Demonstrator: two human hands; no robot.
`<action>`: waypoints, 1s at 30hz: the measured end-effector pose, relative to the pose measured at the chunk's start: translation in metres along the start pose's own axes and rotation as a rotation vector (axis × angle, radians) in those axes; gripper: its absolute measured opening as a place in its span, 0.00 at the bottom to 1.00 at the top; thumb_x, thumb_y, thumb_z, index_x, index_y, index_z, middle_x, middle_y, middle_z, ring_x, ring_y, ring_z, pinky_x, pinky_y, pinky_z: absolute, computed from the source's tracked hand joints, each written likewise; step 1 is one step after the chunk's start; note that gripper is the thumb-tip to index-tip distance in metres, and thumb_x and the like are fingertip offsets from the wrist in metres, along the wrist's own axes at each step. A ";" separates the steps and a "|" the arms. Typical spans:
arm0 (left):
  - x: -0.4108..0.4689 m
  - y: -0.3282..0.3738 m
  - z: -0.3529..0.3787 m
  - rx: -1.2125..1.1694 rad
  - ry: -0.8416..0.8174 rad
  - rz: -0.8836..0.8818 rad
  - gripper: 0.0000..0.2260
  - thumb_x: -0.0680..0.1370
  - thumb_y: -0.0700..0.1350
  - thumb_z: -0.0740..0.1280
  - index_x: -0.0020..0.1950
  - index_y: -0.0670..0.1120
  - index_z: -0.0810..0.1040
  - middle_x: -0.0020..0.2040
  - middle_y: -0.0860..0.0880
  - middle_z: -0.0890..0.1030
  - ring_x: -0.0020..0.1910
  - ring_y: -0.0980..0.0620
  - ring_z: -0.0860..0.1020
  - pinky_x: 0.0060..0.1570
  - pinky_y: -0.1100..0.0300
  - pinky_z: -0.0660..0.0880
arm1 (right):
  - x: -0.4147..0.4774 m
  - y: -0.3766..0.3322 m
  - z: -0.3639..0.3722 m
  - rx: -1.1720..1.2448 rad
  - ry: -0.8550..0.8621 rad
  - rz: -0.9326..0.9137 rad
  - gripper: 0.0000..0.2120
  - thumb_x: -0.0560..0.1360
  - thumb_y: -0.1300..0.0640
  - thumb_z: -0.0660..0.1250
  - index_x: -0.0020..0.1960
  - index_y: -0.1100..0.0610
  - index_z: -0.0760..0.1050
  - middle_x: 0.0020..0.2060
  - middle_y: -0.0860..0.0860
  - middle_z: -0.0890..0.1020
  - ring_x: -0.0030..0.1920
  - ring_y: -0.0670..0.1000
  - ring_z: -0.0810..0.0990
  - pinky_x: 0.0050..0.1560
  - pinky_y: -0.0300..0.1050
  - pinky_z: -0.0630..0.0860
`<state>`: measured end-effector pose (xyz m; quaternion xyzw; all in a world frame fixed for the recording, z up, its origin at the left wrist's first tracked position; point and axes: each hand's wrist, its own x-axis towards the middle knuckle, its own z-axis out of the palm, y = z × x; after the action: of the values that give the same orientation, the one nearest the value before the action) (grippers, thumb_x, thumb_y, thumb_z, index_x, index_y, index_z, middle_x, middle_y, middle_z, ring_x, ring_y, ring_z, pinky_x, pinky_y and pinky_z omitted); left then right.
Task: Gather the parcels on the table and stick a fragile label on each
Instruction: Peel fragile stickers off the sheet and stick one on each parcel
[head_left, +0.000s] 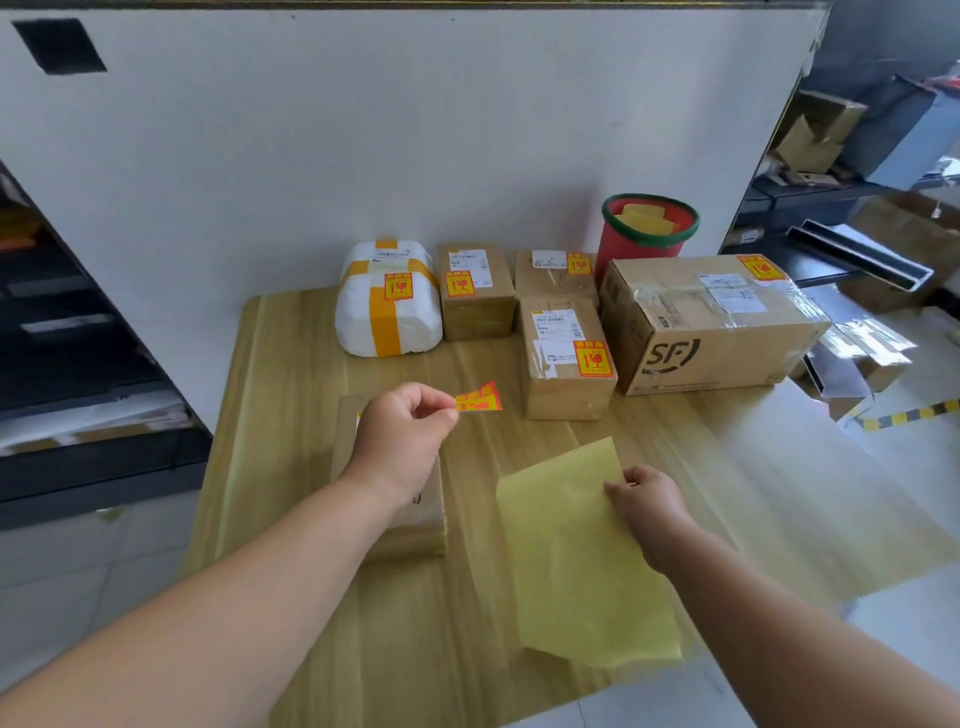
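At the far side of the pale wooden surface (291, 389), five parcels are being kept close together, each one carrying a square orange-and-yellow fragile sticker: a rounded white bag parcel (387, 322) crossed with yellow tape, three brown taped boxes (569, 384), and a big cardboard carton (711, 332) on which the letters "SF" are being displayed in black. The small print on their white shipping labels cannot be read. Behind them, yellow sheets are being kept in a red bin (634, 244) with a green rim. Nearer, a fragile label (479, 399) is being pinched between thumb and fingertips of the left hand (402, 436), which is being held above a flat brown parcel (421, 530) wrapped in glossy tape. A thin yellow backing sheet (571, 571), slightly curled, is being gripped at its edge by the right hand (649, 509).
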<state>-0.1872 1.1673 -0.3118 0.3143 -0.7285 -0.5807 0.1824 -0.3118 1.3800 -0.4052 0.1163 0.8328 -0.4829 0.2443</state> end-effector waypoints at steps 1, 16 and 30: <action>0.000 -0.003 -0.001 0.003 -0.009 0.011 0.08 0.74 0.37 0.69 0.39 0.48 0.79 0.38 0.48 0.81 0.38 0.54 0.75 0.43 0.60 0.72 | 0.002 0.000 0.000 0.013 0.000 0.013 0.07 0.78 0.60 0.65 0.54 0.60 0.77 0.42 0.56 0.81 0.40 0.56 0.80 0.42 0.50 0.78; -0.007 -0.019 -0.030 0.201 -0.099 0.196 0.13 0.74 0.36 0.69 0.37 0.54 0.77 0.36 0.55 0.80 0.38 0.56 0.77 0.43 0.61 0.74 | -0.071 -0.088 0.072 0.300 -0.401 -0.092 0.10 0.77 0.51 0.67 0.48 0.59 0.77 0.39 0.52 0.80 0.37 0.49 0.78 0.43 0.43 0.76; 0.003 -0.037 -0.072 0.197 -0.111 0.204 0.12 0.74 0.36 0.69 0.37 0.53 0.77 0.38 0.55 0.80 0.39 0.59 0.77 0.45 0.64 0.73 | -0.089 -0.101 0.118 0.247 -0.401 -0.133 0.07 0.78 0.61 0.66 0.41 0.57 0.73 0.30 0.51 0.77 0.29 0.46 0.73 0.31 0.39 0.72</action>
<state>-0.1347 1.1073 -0.3293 0.2223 -0.8191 -0.5014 0.1683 -0.2444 1.2308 -0.3324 -0.0080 0.7081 -0.6095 0.3563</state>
